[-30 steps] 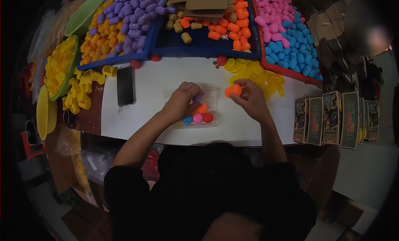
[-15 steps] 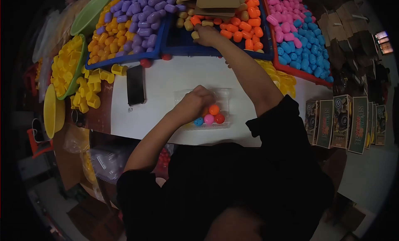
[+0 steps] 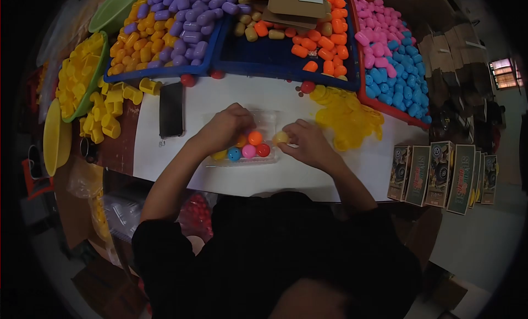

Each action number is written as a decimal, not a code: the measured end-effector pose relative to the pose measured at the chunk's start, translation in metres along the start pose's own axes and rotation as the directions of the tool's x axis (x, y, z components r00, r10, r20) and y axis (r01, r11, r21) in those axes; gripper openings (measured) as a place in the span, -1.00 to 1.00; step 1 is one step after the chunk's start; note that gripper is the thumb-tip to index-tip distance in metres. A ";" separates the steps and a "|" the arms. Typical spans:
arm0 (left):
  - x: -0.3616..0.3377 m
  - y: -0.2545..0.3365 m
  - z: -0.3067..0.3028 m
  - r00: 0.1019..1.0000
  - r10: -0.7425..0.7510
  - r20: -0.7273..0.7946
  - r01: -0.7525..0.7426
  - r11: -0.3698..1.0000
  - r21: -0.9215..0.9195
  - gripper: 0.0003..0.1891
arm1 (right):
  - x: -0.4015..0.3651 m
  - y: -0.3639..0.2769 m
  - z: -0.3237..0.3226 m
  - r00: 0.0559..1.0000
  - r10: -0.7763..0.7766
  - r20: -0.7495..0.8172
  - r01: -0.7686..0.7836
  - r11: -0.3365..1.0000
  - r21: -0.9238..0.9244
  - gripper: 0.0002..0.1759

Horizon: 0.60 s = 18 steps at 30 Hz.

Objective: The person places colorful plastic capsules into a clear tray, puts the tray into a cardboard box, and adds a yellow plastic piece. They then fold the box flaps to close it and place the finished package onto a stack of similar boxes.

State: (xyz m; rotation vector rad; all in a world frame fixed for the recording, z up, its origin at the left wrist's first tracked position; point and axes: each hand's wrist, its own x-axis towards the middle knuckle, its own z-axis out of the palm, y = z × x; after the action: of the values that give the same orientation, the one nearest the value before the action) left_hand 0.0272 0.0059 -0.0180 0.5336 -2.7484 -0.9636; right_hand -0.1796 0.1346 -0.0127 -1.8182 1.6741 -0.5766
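A clear plastic tray (image 3: pixel 267 120) lies on the white tabletop and holds several capsules, among them a blue one (image 3: pixel 234 154), a pink one (image 3: pixel 248 151), a red one (image 3: pixel 263 150) and an orange one (image 3: pixel 255 137). Over its upper left part is my left hand (image 3: pixel 228 129), fingers curled together; what they hold, if anything, is hidden. My right hand (image 3: pixel 302 141), just right of the tray, pinches a tan capsule (image 3: pixel 281 138) at the tray's right edge.
Blue trays (image 3: pixel 231 69) of purple, yellow, orange and tan capsules stand at the back. A red tray (image 3: pixel 385 106) holds pink and blue ones. Yellow discs (image 3: pixel 352 121), a phone (image 3: pixel 171 110), yellow cups (image 3: pixel 110 125) and printed boxes (image 3: pixel 438 175) surround the work area.
My right hand has come back from the blue tray to the clear tray's right side with a tan capsule. My left hand stays over the clear tray. The whole view has shifted a little.
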 end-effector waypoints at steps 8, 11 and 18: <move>-0.008 0.012 -0.012 0.985 -0.095 -0.143 0.087 0.994 -0.061 -0.83 | 0.018 0.013 -0.022 0.979 0.011 0.205 -0.093 0.914 0.395 -0.58; -0.006 0.024 -0.019 0.943 -0.064 -0.328 0.036 0.995 -0.093 -0.86 | 0.082 0.010 -0.087 0.852 0.078 -0.517 0.065 0.965 0.253 -0.51; 0.018 0.051 -0.028 0.898 0.086 -0.432 -0.100 0.995 -0.010 -0.83 | 0.271 0.081 -0.157 0.653 -0.161 -0.740 -0.152 0.929 -0.337 0.05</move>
State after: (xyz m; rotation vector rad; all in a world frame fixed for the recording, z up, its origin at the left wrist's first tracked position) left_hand 0.0049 0.0202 0.0366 0.5302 -2.3340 -0.7569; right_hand -0.3142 -0.1571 0.0258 -1.9710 2.4766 -1.2337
